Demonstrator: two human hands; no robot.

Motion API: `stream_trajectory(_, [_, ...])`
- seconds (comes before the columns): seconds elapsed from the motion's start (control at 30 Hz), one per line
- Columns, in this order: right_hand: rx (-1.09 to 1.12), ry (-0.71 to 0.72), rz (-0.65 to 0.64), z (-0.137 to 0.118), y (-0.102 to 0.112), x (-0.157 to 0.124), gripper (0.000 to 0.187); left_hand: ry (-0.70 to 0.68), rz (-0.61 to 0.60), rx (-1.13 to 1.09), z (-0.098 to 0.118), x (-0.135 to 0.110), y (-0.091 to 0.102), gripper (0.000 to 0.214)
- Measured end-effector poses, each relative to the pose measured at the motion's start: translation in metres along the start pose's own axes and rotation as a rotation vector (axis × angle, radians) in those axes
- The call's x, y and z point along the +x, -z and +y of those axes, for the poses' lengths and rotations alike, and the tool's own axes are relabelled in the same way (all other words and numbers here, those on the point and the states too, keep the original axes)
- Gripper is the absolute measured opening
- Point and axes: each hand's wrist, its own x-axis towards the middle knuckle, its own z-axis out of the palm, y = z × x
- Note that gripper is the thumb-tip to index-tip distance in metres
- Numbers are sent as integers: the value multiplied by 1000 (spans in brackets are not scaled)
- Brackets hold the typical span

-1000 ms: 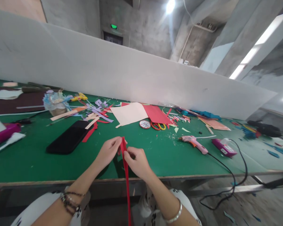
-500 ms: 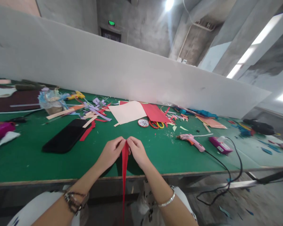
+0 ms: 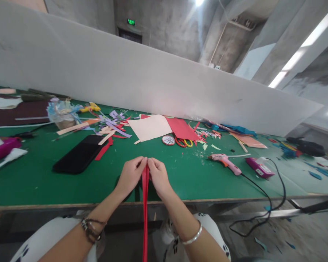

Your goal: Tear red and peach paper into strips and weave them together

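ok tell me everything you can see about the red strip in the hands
The red strip is long, narrow and plain red, looking like paper or thin fabric. Its top end is pinched between the thumbs and fingers of the left hand and right hand, which meet there. It runs down past the front edge of the green table and out of the picture, so its lower end is hidden. Whether it touches that edge can't be told.
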Motion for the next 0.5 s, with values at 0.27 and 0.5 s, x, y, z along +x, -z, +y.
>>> stream_trajectory(0.27, [-71, 58, 125, 4, -7, -2, 33, 111, 40, -75, -1, 0, -5, 36])
stream_trajectory(0.5, [-11, 65, 210, 5, -4, -1, 33, 23, -41, -82, 2, 0, -9, 36])
